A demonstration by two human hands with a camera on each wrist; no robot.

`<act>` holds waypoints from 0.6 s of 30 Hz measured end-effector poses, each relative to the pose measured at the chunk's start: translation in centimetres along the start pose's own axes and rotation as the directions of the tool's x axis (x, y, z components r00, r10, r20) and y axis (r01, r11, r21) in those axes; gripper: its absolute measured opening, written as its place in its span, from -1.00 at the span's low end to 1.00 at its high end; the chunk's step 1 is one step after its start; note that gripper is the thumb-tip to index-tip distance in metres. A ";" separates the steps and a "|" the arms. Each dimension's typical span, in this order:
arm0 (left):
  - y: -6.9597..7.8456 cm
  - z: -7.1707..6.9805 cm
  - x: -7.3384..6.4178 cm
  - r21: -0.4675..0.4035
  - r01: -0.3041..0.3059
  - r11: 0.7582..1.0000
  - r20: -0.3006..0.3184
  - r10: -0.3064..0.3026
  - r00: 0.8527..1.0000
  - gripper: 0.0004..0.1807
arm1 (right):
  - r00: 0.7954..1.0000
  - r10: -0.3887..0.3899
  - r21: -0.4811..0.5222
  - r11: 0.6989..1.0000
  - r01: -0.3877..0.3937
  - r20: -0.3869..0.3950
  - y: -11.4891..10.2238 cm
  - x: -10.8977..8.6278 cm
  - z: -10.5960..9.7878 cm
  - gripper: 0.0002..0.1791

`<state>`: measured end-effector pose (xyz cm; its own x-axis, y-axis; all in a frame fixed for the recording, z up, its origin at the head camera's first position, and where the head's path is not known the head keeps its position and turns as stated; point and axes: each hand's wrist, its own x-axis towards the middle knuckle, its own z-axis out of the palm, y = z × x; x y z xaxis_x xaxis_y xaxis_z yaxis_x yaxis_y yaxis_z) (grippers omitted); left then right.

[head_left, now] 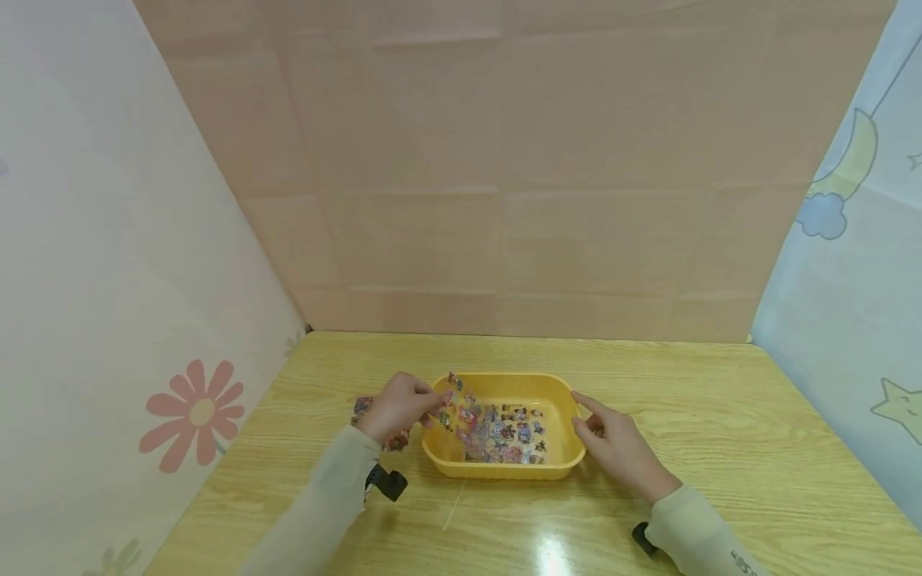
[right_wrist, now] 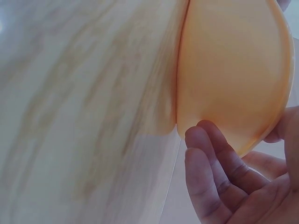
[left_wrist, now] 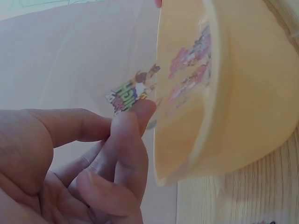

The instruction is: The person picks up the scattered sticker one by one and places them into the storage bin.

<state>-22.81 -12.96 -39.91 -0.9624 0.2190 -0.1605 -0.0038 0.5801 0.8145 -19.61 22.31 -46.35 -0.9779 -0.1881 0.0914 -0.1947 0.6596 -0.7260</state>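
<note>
My left hand (head_left: 400, 406) pinches a clear sheet of small colourful cartoon stickers (head_left: 454, 394) between thumb and fingers. The sheet hangs tilted over the left end of a yellow plastic basin (head_left: 515, 474); a green-lettered sticker (left_wrist: 125, 95) shows close to the fingertips in the left wrist view. More printed sticker sheets (head_left: 515, 434) lie inside the basin, partly overlapping. At the basin's right end, my right hand (head_left: 618, 446) grips the rim, its fingers (right_wrist: 219, 156) against the outer wall.
Other colourful printed pieces (head_left: 398, 442) lie on the wood-grain table (head_left: 720, 448), left of the basin and partly hidden by my left hand. A thin pale strip (head_left: 454, 506) extends in front of the basin. A pinkish-brown sheet (head_left: 504, 160) covers the back.
</note>
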 end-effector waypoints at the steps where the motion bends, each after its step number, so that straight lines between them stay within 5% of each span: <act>1: 0.1 0.1 0.1 -0.002 0.002 1.000 0.000 -0.002 1.000 -0.72 | 1.000 -0.002 -0.002 1.000 0.002 0.000 0.0 0.0 0.0 -0.42; 18: 0.6 2.3 1.1 -0.012 -0.020 1.000 0.052 0.020 0.998 -0.78 | 1.000 -0.008 -0.014 1.000 0.008 -0.007 0.2 0.0 0.1 -0.42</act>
<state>-23.28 -10.57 -40.83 -0.9468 0.2714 -0.1729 0.0119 0.5663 0.8241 -19.63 22.37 -46.62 -0.9768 -0.1883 0.1022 -0.2037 0.6679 -0.7158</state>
